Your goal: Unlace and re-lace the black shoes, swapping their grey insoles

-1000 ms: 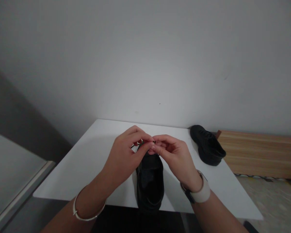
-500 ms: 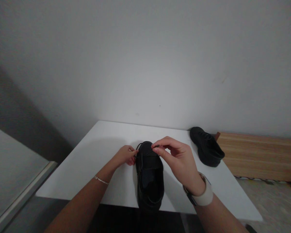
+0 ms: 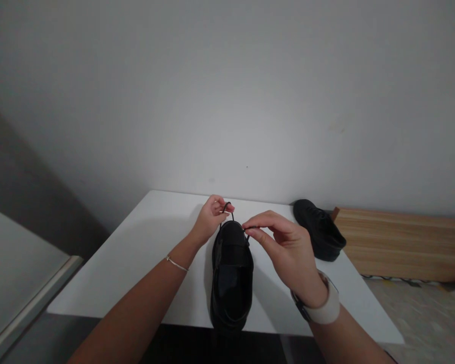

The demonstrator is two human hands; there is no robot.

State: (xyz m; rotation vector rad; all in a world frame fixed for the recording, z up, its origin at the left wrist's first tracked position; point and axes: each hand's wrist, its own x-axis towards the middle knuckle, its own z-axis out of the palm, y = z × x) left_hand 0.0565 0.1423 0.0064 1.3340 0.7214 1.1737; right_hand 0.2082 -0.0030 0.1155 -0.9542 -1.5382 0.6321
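Observation:
A black shoe (image 3: 231,273) stands on the white table (image 3: 147,242), its heel toward me at the front edge. My left hand (image 3: 210,218) is beyond the shoe's toe and pinches a black shoelace (image 3: 227,206) that loops up from the shoe. My right hand (image 3: 284,247) hovers at the right side of the toe, its thumb and forefinger pinched on the other end of the lace. A thin bracelet is on my left wrist, and a pale watch band on my right wrist.
A second black shoe (image 3: 317,235) lies at the table's far right corner. A wooden board (image 3: 405,245) lies along the white wall to the right. A grey ledge (image 3: 23,283) runs at the left.
My left hand has moved forward from the shoe's left side to beyond the toe, drawing the lace up into a loop. My right hand has stayed by the toe.

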